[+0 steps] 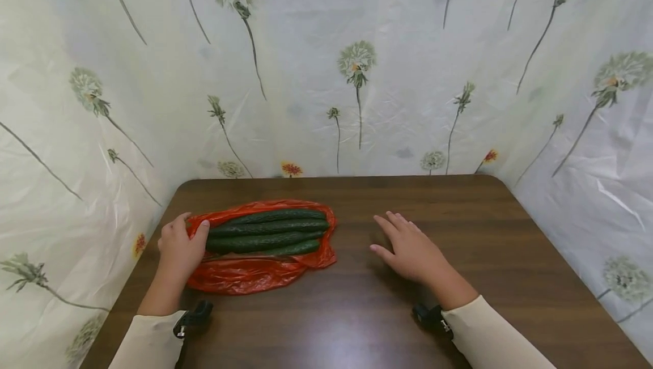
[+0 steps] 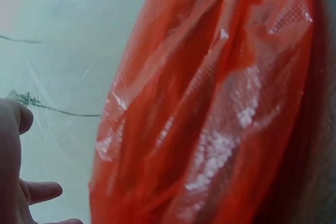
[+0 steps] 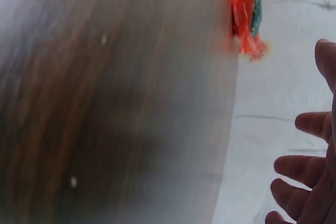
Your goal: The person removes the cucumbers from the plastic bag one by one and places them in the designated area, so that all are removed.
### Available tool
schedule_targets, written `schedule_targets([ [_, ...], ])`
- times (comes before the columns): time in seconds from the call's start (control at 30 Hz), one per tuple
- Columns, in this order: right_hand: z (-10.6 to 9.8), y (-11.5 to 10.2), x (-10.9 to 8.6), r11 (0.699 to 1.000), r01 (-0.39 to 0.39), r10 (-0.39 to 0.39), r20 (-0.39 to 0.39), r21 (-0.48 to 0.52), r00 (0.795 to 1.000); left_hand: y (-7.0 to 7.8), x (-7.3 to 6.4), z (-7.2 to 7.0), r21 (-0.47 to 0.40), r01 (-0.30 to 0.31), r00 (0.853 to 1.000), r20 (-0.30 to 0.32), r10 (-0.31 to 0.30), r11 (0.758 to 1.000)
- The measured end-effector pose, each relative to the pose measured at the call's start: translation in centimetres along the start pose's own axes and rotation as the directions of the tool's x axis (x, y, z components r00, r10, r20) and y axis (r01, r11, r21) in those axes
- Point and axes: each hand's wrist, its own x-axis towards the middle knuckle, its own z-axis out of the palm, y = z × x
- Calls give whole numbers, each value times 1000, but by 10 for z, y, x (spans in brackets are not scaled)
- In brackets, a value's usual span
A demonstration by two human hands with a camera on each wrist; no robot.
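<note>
Several long dark-green cucumbers (image 1: 267,240) lie side by side in a red plastic bag (image 1: 245,278) on the left part of the table. My left hand (image 1: 181,247) is at the bag's left end, thumb and fingers apart with red plastic between them. In the left wrist view its fingers look spread, with a gap beside the crinkled bag (image 2: 199,108); whether it touches the bag is unclear. My right hand (image 1: 413,250) hovers over the table to the right of the bag, holding nothing. Its fingers stand loosely spread in the right wrist view.
The brown wooden table (image 1: 357,312) has rounded far corners and a bright reflection near the front. A pale sheet (image 1: 306,74) printed with dandelions hangs behind it and along both sides. Each wrist wears a black strapped device.
</note>
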Motion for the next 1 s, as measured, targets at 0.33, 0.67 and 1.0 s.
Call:
schedule_targets([
  [0.33,-8,-17,10,999,43,-43,-3,3,999,-10,2,-4,-33,143,990,14,-143,989],
  [0.67,-6,-33,16,998,60,-60,18,3,998,-30,8,2,-80,149,989,5,-149,986],
  [1.0,1,-53,21,998,59,-60,36,25,998,-43,10,6,-97,144,988,63,-139,985],
])
